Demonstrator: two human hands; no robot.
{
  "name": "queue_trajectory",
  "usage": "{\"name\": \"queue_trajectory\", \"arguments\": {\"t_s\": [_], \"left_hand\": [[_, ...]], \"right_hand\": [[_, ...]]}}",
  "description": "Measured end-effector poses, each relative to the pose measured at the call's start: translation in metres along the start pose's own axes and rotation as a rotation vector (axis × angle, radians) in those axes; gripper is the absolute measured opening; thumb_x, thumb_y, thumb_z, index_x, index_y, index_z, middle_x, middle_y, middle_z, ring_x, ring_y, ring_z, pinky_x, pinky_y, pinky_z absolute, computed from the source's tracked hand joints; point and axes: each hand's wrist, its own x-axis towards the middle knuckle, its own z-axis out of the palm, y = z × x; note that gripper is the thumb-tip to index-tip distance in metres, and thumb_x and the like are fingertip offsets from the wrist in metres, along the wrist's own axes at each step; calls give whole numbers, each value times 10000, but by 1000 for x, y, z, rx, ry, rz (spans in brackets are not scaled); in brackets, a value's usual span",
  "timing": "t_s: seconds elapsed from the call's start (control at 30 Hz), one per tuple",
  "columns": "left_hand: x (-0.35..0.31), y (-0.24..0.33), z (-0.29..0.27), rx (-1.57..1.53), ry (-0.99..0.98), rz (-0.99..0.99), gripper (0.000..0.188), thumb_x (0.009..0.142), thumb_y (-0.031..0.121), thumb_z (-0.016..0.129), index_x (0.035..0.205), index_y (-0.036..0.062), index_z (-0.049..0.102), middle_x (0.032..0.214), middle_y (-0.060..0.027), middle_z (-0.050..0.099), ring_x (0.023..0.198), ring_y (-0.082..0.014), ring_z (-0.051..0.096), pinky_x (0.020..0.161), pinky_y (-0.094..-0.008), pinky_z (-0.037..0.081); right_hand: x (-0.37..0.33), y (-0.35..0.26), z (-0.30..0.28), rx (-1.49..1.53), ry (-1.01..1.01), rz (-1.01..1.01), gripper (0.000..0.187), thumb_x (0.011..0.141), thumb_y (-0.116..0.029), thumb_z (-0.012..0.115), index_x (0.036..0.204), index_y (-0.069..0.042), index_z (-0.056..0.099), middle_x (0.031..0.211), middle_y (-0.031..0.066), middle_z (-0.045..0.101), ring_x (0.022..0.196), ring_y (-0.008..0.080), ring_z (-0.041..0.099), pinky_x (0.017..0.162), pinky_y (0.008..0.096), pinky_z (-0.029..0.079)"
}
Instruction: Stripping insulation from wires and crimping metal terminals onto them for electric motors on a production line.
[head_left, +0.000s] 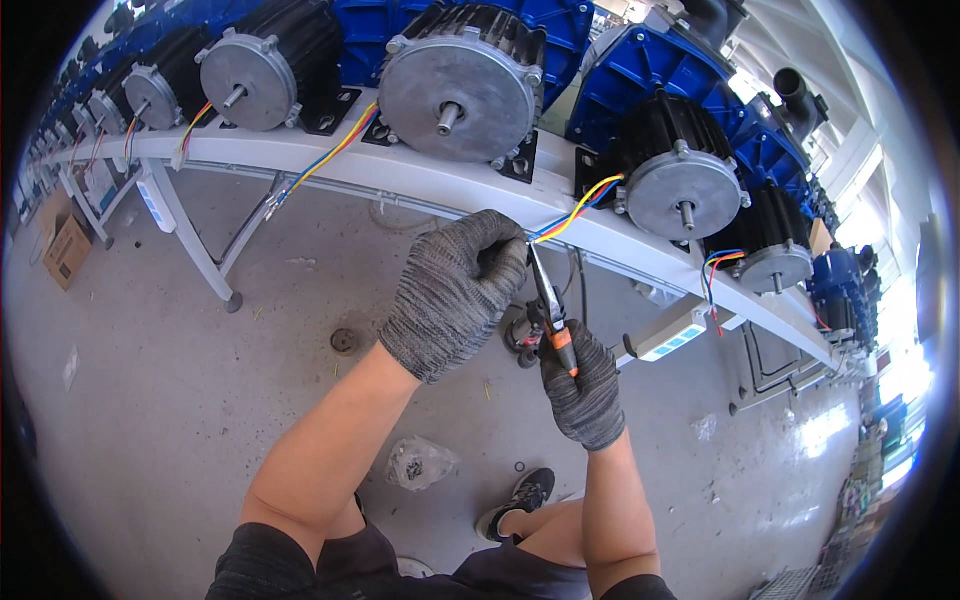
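Observation:
My left hand (455, 290), in a dark grey knit glove, pinches the ends of the yellow, red and blue wires (575, 213). These wires come out of a black-and-silver motor (684, 193) to the right on the bench. In my gloved right hand (584, 385) is a pair of pliers (563, 345) with orange-and-black handles. Its jaws point up and reach the wire ends beside my left fingertips. Exactly what the jaws grip is too small to tell. A larger motor (455, 88) with a bare shaft stands just beyond my left hand.
A white bench frame (400, 170) carries a long row of motors and blue housings (660, 75). Another wire bundle (325, 157) hangs off its edge. Power strips (672, 335) sit below. On the floor lie a plastic bag (420, 463) and, far left, a cardboard box (65, 243).

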Motion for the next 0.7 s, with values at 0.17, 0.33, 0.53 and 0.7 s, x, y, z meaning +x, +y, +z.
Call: {"name": "queue_trajectory", "arguments": {"t_s": [0.17,0.33,0.53,0.7], "left_hand": [[-1,-1,1,6,9,17,128,979,86,636,1034,-15,693,878,-102,734,817,-152,708,757,-304,555],[-2,-1,3,137,57,101,130,963,105,658,1025,-5,686,825,-96,706,734,-160,683,700,-320,537],[1,-8,5,316,143,349,97,917,54,658,999,3,668,843,-145,662,715,-263,672,664,-360,526],[2,-11,7,403,182,452,114,890,23,651,999,-5,669,906,-175,671,781,-351,669,712,-411,538]], "right_hand": [[-2,2,-3,33,-50,19,334,853,17,576,1185,11,611,914,156,640,814,293,652,764,382,531],[-1,1,6,462,-77,71,274,846,11,567,1114,7,625,874,122,628,758,242,633,705,368,521],[-2,-12,0,207,-28,89,188,846,-5,572,1019,8,644,847,125,620,699,239,628,651,365,510],[-4,-11,-3,186,-52,102,164,850,-11,569,999,0,636,832,125,617,706,240,627,656,365,508]]}}
